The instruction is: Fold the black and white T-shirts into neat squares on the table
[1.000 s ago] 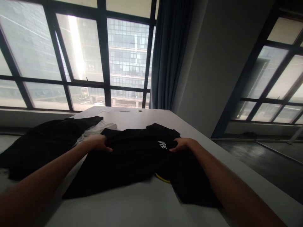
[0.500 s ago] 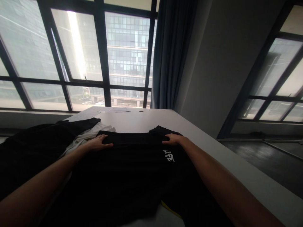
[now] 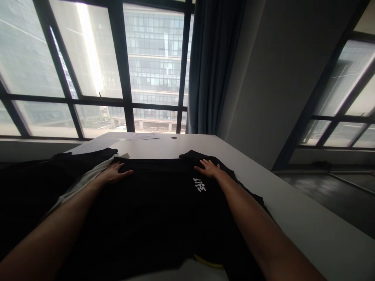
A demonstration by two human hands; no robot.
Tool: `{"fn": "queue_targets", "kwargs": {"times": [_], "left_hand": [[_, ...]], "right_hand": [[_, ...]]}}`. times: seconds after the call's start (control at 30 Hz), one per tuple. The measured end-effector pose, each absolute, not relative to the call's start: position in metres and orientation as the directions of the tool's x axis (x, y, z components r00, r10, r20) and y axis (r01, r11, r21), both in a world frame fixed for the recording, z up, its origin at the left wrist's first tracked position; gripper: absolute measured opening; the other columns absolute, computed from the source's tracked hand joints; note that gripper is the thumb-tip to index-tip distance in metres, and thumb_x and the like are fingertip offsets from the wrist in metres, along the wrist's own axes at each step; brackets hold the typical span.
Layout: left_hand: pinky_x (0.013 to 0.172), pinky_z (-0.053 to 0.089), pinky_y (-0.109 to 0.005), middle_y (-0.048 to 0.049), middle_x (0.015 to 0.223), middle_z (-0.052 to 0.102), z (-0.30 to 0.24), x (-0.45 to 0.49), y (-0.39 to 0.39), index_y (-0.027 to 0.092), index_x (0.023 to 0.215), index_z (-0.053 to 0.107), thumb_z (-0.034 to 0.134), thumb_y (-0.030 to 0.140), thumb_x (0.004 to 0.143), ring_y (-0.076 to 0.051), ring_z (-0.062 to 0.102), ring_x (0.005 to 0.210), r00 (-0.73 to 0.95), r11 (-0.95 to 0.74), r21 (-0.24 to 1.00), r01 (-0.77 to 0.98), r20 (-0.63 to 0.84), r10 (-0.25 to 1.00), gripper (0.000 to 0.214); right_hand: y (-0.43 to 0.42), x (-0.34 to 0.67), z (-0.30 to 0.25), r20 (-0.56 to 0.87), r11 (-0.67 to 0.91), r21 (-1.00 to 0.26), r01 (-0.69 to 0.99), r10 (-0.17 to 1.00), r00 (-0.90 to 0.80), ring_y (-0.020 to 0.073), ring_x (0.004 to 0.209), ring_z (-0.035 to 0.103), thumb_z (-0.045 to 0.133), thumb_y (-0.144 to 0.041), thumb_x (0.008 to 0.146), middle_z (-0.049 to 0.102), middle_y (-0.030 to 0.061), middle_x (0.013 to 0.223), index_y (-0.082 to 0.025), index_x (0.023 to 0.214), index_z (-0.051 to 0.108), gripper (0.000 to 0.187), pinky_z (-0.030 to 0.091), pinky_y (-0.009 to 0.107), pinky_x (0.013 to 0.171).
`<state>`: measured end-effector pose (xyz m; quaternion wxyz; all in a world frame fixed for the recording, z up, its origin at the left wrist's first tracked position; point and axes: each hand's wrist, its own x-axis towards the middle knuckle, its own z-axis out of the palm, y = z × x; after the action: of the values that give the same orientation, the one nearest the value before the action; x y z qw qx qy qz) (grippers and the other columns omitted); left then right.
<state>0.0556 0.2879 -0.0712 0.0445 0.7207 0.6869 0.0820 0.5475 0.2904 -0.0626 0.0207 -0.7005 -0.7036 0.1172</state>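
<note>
Taking twelve o'clock as toward the window [image 3: 155, 58], the black shirt [image 3: 155, 210] lies spread over the near part of the tabletop [image 3: 301, 218], its far edge running fairly straight across. The left hand [image 3: 113, 173] rests palm-down near its ten o'clock corner, and the right hand [image 3: 210, 168] rests between one and two o'clock, just beyond the white lettering [image 3: 199, 185]. The fingers of both are splayed and released, laid on the cloth rather than pinching it.

This looks like a smoothing step. To do it well, palms should press lightly and travel outward, the left toward nine and the right toward three, so slack leaves the middle without dragging the print askew. The raised-looking flap [image 3: 190, 154] at about one o'clock deserves a separate pat; whether it is a sleeve or a fold, I cannot tell. At five o'clock a yellow edge [image 3: 208, 263] borders a gap in the cloth, so that near side probably needs squaring too. At nine o'clock, another dark garment [image 3: 43, 179] and pale cloth [image 3: 88, 179] sit right beside the left forearm; strokes that way should stop short of catching them.
</note>
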Motion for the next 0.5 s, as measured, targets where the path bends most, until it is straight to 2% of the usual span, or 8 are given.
{"fn": "queue_targets", "kwargs": {"times": [0.1,0.2,0.27,0.33,0.43,0.5], "left_hand": [[0.119,0.023,-0.046,-0.0187,0.161,0.019,-0.066,0.065,0.277,0.006,0.153,0.026,0.031,0.077,0.082,-0.033,0.017,0.149,0.003,-0.001,0.157,0.988,-0.014,1.0,0.1],[0.116,0.026,-0.05,-0.0167,0.161,0.021,-0.049,0.079,0.256,0.009,0.154,0.025,0.025,0.066,0.09,-0.032,0.02,0.148,0.025,-0.027,0.112,0.993,0.018,1.0,0.086],[0.114,0.029,-0.052,-0.016,0.159,0.029,-0.035,0.088,0.237,0.012,0.151,0.033,0.028,0.063,0.09,-0.034,0.028,0.145,0.099,-0.103,0.078,0.992,0.054,0.994,0.08],[0.112,0.032,-0.049,-0.0159,0.153,0.041,-0.022,0.094,0.213,0.013,0.145,0.045,0.034,0.064,0.088,-0.034,0.04,0.139,0.213,-0.217,0.056,0.974,0.077,0.974,0.077],[0.109,0.036,-0.043,-0.0111,0.146,0.052,-0.011,0.1,0.168,0.02,0.131,0.06,0.04,0.066,0.084,-0.032,0.05,0.13,0.356,-0.361,0.046,0.931,0.092,0.93,0.069],[0.107,0.038,-0.04,-0.0078,0.141,0.057,-0.009,0.1,0.136,0.024,0.126,0.064,0.041,0.068,0.083,-0.031,0.055,0.125,0.415,-0.421,0.05,0.905,0.103,0.904,0.066]], "right_hand": [[0.288,0.542,-0.062,-0.102,-0.013,-0.153,0.988,0.995,-0.002,0.0293,0.15,0.002,0.018,-0.079,0.088,0.005,0.0065,0.164,-0.025,0.157,0.014,0.088,-0.001,0.061,0.116],[0.271,0.54,-0.052,-0.041,0.024,-0.124,0.992,0.999,-0.03,0.029,0.15,0.004,0.016,-0.074,0.092,0.01,0.0084,0.163,-0.022,0.157,0.018,0.083,-0.001,0.058,0.117],[0.252,0.545,-0.043,0.012,0.055,-0.148,0.987,0.998,-0.054,0.0283,0.15,0.007,0.018,-0.069,0.095,0.017,0.0084,0.162,-0.023,0.155,0.025,0.077,0.003,0.058,0.118],[0.227,0.558,-0.035,0.043,0.069,-0.168,0.983,0.997,-0.062,0.029,0.149,0.014,0.025,-0.064,0.096,0.026,0.0092,0.16,-0.022,0.151,0.034,0.069,0.01,0.057,0.117],[0.181,0.586,-0.028,0.088,0.118,-0.152,0.981,0.99,-0.105,0.0297,0.14,0.035,0.044,-0.054,0.094,0.043,0.012,0.15,-0.019,0.14,0.05,0.058,0.025,0.049,0.115],[0.148,0.602,-0.025,0.131,0.167,-0.144,0.975,0.98,-0.149,0.0277,0.128,0.049,0.054,-0.046,0.089,0.054,0.0126,0.139,-0.017,0.129,0.06,0.049,0.035,0.04,0.11]]}}
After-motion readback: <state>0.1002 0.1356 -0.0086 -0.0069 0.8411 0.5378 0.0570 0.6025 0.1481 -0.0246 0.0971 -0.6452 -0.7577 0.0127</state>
